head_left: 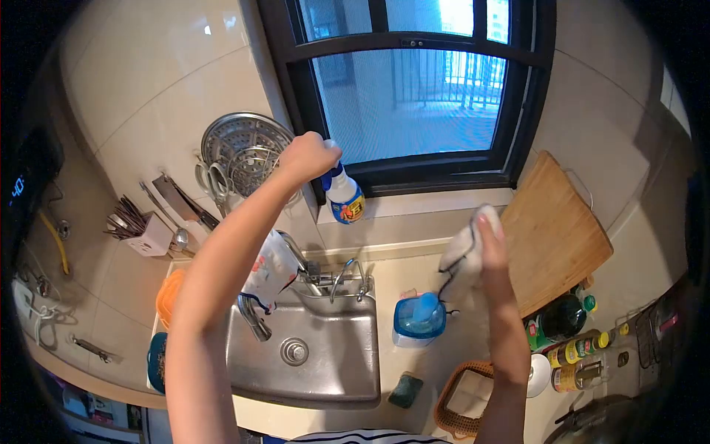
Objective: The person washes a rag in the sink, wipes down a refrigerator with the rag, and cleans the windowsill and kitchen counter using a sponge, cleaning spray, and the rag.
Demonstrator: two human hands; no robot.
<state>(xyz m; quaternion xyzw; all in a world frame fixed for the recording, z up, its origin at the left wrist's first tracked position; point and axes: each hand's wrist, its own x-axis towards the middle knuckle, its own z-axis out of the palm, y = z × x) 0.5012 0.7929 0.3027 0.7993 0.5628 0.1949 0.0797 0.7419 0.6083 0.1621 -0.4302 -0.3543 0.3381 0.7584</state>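
Note:
My left hand [309, 157] is closed around the top of a spray bottle [345, 198], white with a blue trigger head and a colourful label. The bottle is upright at the left end of the window sill [436, 206]; whether its base touches the sill I cannot tell. In my right hand [491, 240] is a white cloth [464, 255] with dark edging, held above the counter and left of the wooden cutting board [551, 229]. The cloth hides part of the fingers. A dark-framed window [414, 111] stands behind both hands.
Below lies a steel sink [325, 355] with a faucet [255, 320]. A blue-lidded container [419, 320], a sponge [406, 390] and a woven basket [441, 407] sit on the counter. Bottles [566, 318] line the right side; a knife [181, 200] and a steamer rack [240, 140] hang left.

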